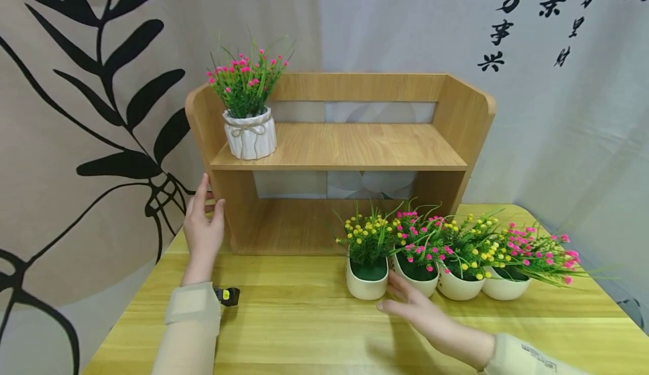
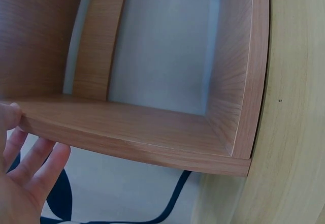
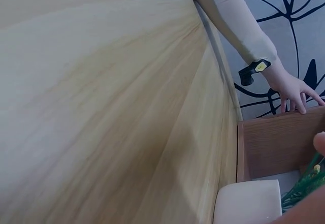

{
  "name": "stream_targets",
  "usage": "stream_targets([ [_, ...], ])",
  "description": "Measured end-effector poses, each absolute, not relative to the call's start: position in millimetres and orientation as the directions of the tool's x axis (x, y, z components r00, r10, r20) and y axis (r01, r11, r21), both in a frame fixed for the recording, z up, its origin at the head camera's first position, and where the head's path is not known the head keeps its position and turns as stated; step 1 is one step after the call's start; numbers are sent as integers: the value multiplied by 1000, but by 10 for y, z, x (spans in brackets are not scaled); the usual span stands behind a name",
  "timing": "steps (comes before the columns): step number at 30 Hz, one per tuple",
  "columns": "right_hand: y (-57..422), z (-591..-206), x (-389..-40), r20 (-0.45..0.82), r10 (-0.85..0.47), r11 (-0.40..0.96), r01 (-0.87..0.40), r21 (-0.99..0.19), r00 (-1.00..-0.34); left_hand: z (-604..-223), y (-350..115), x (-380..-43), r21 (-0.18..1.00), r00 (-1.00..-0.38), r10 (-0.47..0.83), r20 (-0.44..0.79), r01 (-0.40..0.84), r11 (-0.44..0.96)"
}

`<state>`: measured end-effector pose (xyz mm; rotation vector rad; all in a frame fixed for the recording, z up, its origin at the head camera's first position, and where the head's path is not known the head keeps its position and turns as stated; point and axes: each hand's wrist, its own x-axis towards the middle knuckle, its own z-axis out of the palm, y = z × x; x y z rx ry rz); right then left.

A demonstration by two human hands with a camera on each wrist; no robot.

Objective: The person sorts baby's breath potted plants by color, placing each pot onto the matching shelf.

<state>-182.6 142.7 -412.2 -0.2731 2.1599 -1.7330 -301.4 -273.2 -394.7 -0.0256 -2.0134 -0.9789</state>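
Observation:
My left hand (image 1: 204,231) grips the front edge of the left side panel of a two-tier wooden shelf (image 1: 345,147). In the left wrist view its thumb lies at the panel's edge and its fingers (image 2: 43,165) against the outer side. My right hand (image 1: 421,313) is low at the leftmost white pot with yellow flowers (image 1: 367,282), its fingers reaching between that pot and the pink-flowered pot (image 1: 418,279), thumb apart in front. The right wrist view shows the leftmost pot's white wall (image 3: 249,203) beside part of this hand.
A white ribbed pot with pink flowers (image 1: 250,135) stands at the left of the upper shelf board. Two more white pots, one yellow-flowered (image 1: 460,288) and one pink-flowered (image 1: 507,288), continue the row on the wooden table (image 1: 294,330). A printed curtain (image 1: 405,20) hangs behind.

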Motion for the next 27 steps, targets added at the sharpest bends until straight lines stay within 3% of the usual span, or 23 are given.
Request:
stream_targets([
  [11, 1171, -4249, -1945, -104, -291, 175, 54, -983, -951, -3970, -2751, -3019, 607, -604, -311, 734, 378, 699],
  [21, 970, -4432, -2207, -59, -192, 276, 4, -961, -980, -3959, -2759, -3037, 582, -580, -299, 758, 394, 712],
  [27, 866, -4537, -2304, -44, -198, 179, 7, -984, -979, -3963, -2754, -3026, 575, -573, -292, 766, 406, 711],
])
